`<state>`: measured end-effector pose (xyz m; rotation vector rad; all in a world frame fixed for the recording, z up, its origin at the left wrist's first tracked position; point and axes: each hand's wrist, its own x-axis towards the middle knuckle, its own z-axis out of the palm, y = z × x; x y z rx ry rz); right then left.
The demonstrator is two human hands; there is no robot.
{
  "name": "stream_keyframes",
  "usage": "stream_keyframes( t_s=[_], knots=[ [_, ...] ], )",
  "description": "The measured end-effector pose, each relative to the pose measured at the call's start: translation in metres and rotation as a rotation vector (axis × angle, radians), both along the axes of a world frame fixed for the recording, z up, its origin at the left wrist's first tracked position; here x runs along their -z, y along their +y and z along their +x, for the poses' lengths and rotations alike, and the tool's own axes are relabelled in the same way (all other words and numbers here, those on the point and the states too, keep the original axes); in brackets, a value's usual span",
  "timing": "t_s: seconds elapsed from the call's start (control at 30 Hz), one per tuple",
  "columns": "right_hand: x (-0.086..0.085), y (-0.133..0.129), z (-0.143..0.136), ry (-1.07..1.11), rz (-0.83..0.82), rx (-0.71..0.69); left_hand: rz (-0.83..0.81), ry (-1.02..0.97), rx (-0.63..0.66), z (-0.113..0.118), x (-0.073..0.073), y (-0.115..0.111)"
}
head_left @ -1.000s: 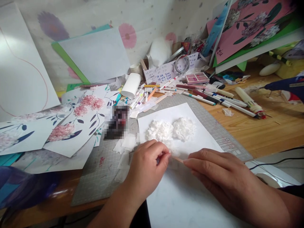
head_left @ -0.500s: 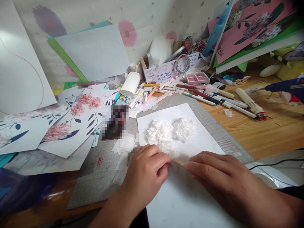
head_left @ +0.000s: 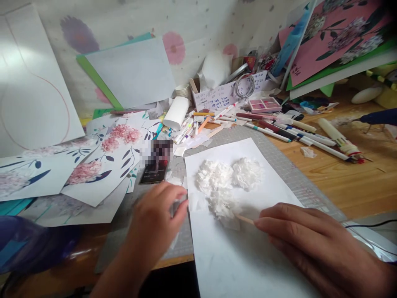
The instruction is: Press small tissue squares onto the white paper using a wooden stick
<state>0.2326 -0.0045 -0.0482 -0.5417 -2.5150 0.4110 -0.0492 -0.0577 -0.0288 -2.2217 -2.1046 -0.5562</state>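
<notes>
On a sheet of white paper (head_left: 223, 256) sit three ruffled white tissue flower heads: one at the upper left (head_left: 214, 176), one at the upper right (head_left: 247, 174), one lower down (head_left: 221, 203). My right hand (head_left: 297, 231) pinches a thin wooden stick (head_left: 245, 219), whose far tip touches a thin tissue piece (head_left: 232, 223) at the lower flower's edge. Left of the sheet is my left hand (head_left: 158, 219), slightly blurred, with a small gap between thumb and forefinger. Close to its fingertips lies a translucent tissue square (head_left: 196, 201). Loose tissue squares behind this hand are mostly covered.
A phone (head_left: 155, 167) lies on the grey cutting mat (head_left: 279, 165). Papers with pink flower heads (head_left: 83, 171) spread at the left. Markers (head_left: 273, 131) and a palette (head_left: 264, 104) crowd the back. A glue gun (head_left: 378, 117) is at far right.
My left hand has left the lower flower and moved left, its fingers parting. My right hand stays by the flower with the stick. The view has shifted slightly.
</notes>
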Motion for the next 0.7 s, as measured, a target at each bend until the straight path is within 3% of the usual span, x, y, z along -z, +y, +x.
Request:
stream_keyframes(
  t_s=[0.1, 0.3, 0.53, 0.7],
  knots=[
    [0.001, -0.001, 0.002, 0.018, 0.006, 0.019, -0.102, 0.116, -0.018, -0.014, -0.003, 0.014],
    [0.004, -0.001, 0.001, 0.005, 0.023, 0.015, -0.217, 0.185, 0.035, -0.005, -0.006, 0.032],
    [0.002, -0.001, 0.002, -0.022, 0.031, -0.006, -0.195, 0.092, 0.143, -0.001, -0.015, 0.019],
    [0.004, -0.002, 0.001, -0.006, 0.025, -0.009, -0.196, 0.128, 0.163, 0.008, -0.011, 0.009]
  ],
)
